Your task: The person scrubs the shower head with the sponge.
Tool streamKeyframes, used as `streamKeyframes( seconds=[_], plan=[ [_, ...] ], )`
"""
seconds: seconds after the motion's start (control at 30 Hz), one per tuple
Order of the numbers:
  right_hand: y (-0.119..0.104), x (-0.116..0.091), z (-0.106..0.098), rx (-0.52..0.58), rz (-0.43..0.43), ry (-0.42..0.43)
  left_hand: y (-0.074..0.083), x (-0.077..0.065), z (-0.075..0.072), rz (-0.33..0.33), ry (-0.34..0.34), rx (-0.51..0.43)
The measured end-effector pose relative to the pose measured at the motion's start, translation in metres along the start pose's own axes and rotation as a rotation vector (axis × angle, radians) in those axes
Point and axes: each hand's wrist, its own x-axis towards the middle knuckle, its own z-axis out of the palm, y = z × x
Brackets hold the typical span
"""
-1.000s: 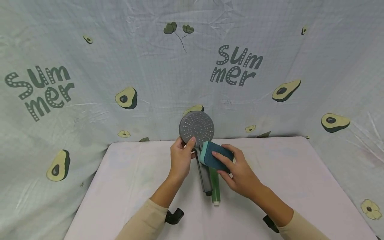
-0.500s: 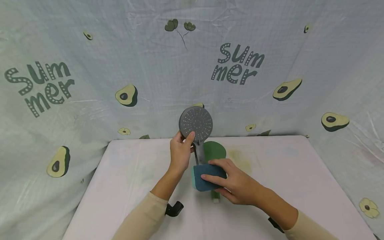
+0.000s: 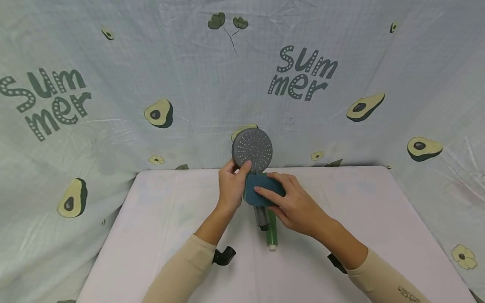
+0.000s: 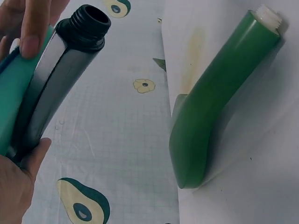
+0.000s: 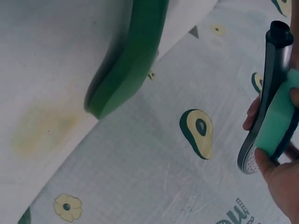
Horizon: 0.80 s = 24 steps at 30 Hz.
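Observation:
A grey shower head (image 3: 253, 148) with a round, dotted spray face is held up by my left hand (image 3: 232, 187), which grips it just below the face. Its black threaded end (image 4: 84, 28) points out of the grip in the left wrist view. My right hand (image 3: 293, 202) holds a blue and teal sponge (image 3: 261, 190) against the handle, fingers and thumb on its two sides. The sponge hides the upper handle in the head view. Behind them a green shower head (image 4: 205, 107) with a white threaded end lies on the table, partly covered in the head view.
The pale table (image 3: 178, 219) reaches back to a patterned cloth (image 3: 189, 84) hung behind it. A yellowish stain (image 5: 44, 126) marks the tabletop near the green shower head. Black wrist pieces (image 3: 224, 256) sit under the forearms.
My right hand slid the sponge down the grey handle, then back up to just under the spray face. The left hand keeps its grip, shifting slightly.

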Motion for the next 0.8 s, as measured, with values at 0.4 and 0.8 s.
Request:
streamKeyframes(
  seconds=[0.4, 0.8],
  plan=[
    [0.004, -0.026, 0.008, 0.092, -0.086, -0.068, -0.003, 0.008, -0.010, -0.067, 0.006, -0.006],
    [0.009, -0.021, 0.007, 0.072, -0.033, -0.014, -0.002, 0.002, -0.009, -0.093, -0.001, -0.022]
  ],
)
